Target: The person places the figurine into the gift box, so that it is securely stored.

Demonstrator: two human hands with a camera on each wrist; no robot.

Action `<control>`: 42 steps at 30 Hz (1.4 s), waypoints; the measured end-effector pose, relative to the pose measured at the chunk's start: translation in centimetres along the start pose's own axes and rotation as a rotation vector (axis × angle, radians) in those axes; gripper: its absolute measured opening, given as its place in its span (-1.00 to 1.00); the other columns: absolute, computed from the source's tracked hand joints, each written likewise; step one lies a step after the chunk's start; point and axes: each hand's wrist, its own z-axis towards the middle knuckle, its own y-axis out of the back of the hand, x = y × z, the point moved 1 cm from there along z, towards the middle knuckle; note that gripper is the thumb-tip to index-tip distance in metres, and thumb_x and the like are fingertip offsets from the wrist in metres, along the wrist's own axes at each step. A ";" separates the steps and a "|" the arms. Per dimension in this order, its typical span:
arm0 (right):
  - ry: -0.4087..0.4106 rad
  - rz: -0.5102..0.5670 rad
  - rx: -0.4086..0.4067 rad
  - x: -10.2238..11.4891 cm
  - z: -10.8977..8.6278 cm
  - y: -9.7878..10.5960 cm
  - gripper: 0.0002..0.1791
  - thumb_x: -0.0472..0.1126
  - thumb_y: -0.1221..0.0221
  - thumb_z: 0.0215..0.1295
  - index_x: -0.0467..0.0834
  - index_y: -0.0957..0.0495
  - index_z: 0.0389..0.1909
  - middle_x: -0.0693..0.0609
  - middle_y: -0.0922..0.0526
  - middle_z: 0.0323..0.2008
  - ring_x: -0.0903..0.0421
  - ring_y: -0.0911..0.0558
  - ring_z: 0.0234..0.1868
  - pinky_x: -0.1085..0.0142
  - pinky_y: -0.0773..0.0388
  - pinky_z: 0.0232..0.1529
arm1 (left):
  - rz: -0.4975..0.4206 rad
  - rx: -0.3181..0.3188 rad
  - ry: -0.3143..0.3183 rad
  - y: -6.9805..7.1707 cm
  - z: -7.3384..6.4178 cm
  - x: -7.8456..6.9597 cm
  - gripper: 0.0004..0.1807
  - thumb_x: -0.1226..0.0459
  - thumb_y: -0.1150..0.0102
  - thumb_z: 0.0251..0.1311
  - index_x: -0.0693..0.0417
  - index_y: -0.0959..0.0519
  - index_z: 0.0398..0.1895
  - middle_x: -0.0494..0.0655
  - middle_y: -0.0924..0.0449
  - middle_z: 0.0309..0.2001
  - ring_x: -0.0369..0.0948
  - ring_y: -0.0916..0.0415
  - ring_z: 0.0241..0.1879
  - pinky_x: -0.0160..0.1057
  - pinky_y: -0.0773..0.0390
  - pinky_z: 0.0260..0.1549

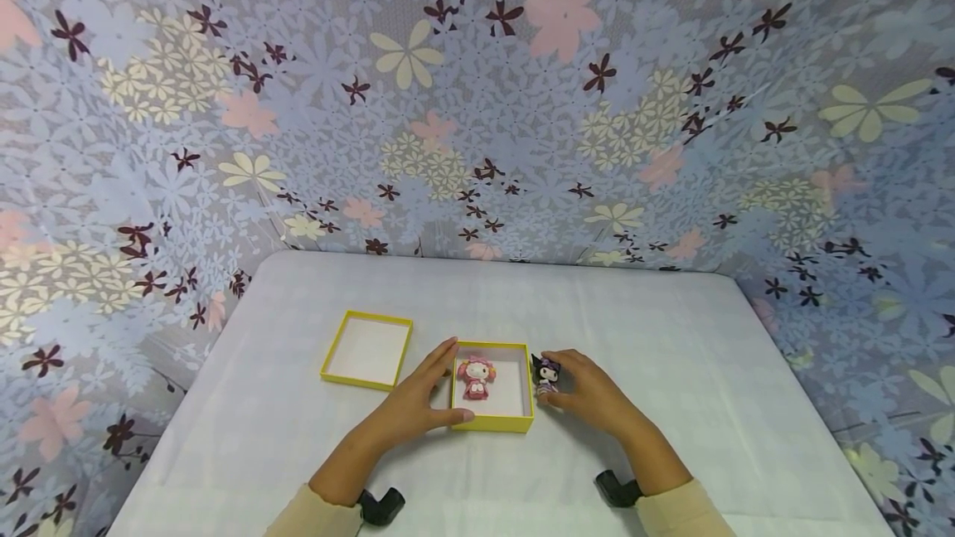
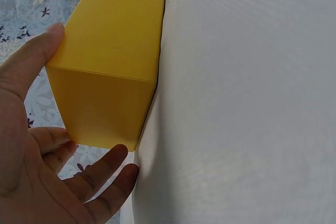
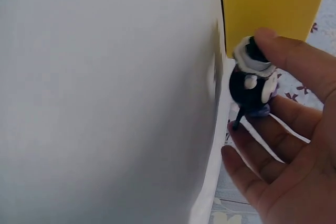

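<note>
A yellow box (image 1: 492,423) with a white inside sits uncovered on the table. Inside it, toward the left wall, lies a pink figurine (image 1: 477,378) with a white face. My left hand (image 1: 410,404) holds the box by its left side, the thumb at the near corner and fingers at the far one; in the left wrist view the thumb lies at the rim of the yellow box (image 2: 105,51). Just right of the box, my right hand (image 1: 589,392) grips a small black-and-purple figurine (image 1: 547,371) between thumb and fingers. The right wrist view shows that figurine (image 3: 249,87) from another side.
A shallow yellow-rimmed lid (image 1: 369,346), white inside, lies left of the box and farther back. White cloth covers the table (image 1: 634,313). Flowered fabric (image 1: 477,106) rises behind it and along both sides. Black wrist devices (image 1: 382,507) show by both sleeves.
</note>
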 end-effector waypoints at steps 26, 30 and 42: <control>0.077 0.056 -0.100 1.4 -0.9 1.5 -0.19 0.05 -0.44 0.19 0.04 -0.37 0.46 0.00 -0.47 0.34 -0.14 -0.43 0.42 -0.22 -0.41 0.37 | 0.017 0.006 0.017 0.0 0.1 0.2 0.19 -0.33 -0.37 0.00 -0.57 0.18 0.61 -0.39 0.25 0.67 -0.17 0.19 0.64 0.12 -0.10 0.55; 0.102 0.085 -0.106 1.8 -1.1 1.7 -0.20 0.07 -0.43 0.19 0.11 -0.37 0.45 0.05 -0.48 0.32 -0.10 -0.49 0.36 -0.18 -0.47 0.33 | 0.008 0.004 0.008 0.0 0.1 0.1 0.18 -0.32 -0.37 0.01 -0.54 0.16 0.61 -0.36 0.24 0.67 -0.15 0.19 0.64 0.13 -0.10 0.55; 0.218 0.114 -0.128 3.6 -1.6 1.8 -0.22 -0.04 -0.44 0.21 0.14 -0.37 0.44 0.11 -0.50 0.26 -0.02 -0.54 0.27 -0.12 -0.52 0.28 | 0.008 -0.005 -0.006 0.0 0.1 0.2 0.20 -0.31 -0.39 0.00 -0.46 0.12 0.63 -0.34 0.20 0.67 -0.12 0.03 0.62 0.10 -0.17 0.52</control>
